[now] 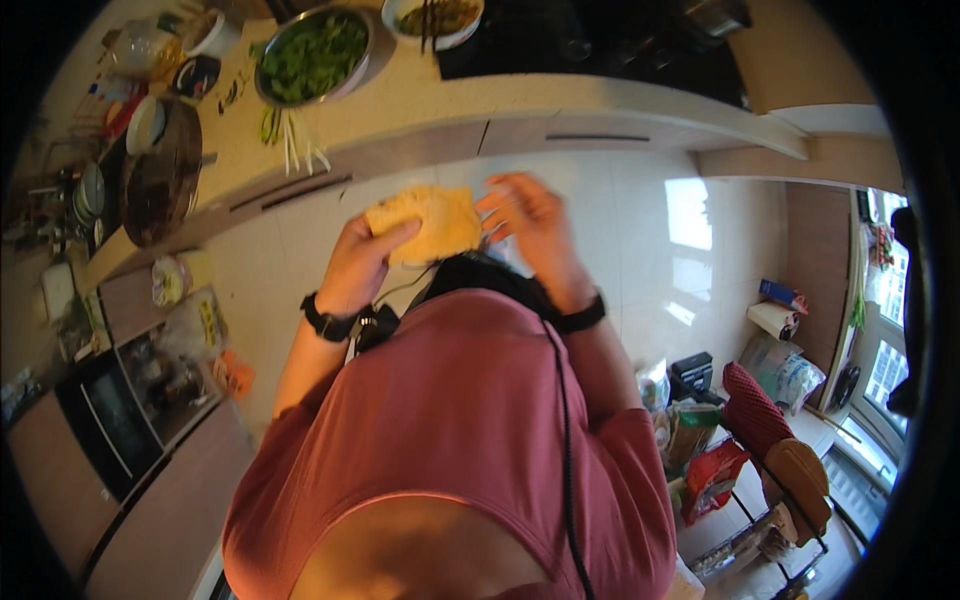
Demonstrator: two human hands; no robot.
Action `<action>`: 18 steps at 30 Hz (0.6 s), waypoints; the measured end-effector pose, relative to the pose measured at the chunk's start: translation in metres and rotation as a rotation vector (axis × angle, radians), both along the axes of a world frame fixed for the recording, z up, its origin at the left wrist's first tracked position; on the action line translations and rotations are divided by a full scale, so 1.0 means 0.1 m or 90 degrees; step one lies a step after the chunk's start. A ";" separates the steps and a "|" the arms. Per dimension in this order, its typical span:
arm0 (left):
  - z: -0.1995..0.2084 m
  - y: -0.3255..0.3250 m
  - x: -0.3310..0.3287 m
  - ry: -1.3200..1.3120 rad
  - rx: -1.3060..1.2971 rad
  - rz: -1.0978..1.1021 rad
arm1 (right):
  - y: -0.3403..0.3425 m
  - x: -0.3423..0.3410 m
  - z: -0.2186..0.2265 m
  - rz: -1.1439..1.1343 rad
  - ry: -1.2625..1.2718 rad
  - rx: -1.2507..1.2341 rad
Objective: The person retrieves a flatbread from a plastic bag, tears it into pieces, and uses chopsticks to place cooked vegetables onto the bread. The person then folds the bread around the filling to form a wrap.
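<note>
My left hand (362,262) grips a pale yellow, flat, rounded piece (432,222) by its left side, thumb on top. It has a soft, slightly uneven look; whether it is dough or cloth I cannot tell. At its right edge is my right hand (530,222), fingers bent and spread a little, with nothing visible in them. Some fingertips come close to the piece, and slight blur hides whether they touch it. Both hands are in front of my body, over the floor short of the counter.
The counter (420,112) runs along the far side. On it are a metal bowl of leafy greens (312,58), spring onions (290,138), a bowl of food with chopsticks (440,18) and a dark hob (600,45). A round board (160,175) stands left; bags and a rack crowd the right.
</note>
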State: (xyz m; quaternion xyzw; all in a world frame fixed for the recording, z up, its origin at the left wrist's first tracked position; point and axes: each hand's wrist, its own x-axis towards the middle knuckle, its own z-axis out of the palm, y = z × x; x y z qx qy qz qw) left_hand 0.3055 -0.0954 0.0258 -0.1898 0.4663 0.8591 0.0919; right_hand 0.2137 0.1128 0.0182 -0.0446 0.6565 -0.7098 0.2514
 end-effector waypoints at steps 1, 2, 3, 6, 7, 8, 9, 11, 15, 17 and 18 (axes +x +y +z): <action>-0.04 -0.05 -0.02 -0.016 0.002 0.036 | 0.14 -0.03 0.03 -0.040 0.030 -0.012; -0.07 -0.13 -0.04 -0.016 -0.010 0.090 | 0.27 -0.03 0.04 -0.107 0.007 0.036; -0.08 -0.22 -0.06 -0.011 -0.021 0.143 | 0.41 -0.03 0.06 -0.149 0.049 0.034; -0.02 -0.46 -0.08 -0.044 -0.076 0.250 | 0.85 -0.02 0.06 -0.273 0.068 0.093; 0.02 -0.50 -0.06 -0.043 -0.102 0.259 | 0.98 -0.02 0.05 -0.317 0.068 0.110; 0.05 -0.52 -0.05 -0.035 -0.118 0.264 | 1.11 -0.02 0.05 -0.324 0.085 0.072; 0.07 -0.48 -0.04 -0.057 -0.137 0.283 | 1.25 -0.02 0.06 -0.351 0.088 0.061; 0.12 -0.30 -0.01 -0.033 -0.137 0.273 | 1.50 -0.05 0.06 -0.373 0.116 0.058; 0.14 0.43 -0.07 -0.026 -0.125 0.248 | 1.99 -0.18 0.03 -0.326 0.149 -0.006; 0.17 0.89 -0.20 -0.025 -0.098 0.228 | 2.24 -0.27 0.01 -0.290 0.148 0.025; 0.20 1.16 -0.25 -0.024 -0.089 0.208 | 2.39 -0.29 0.03 -0.257 0.142 0.028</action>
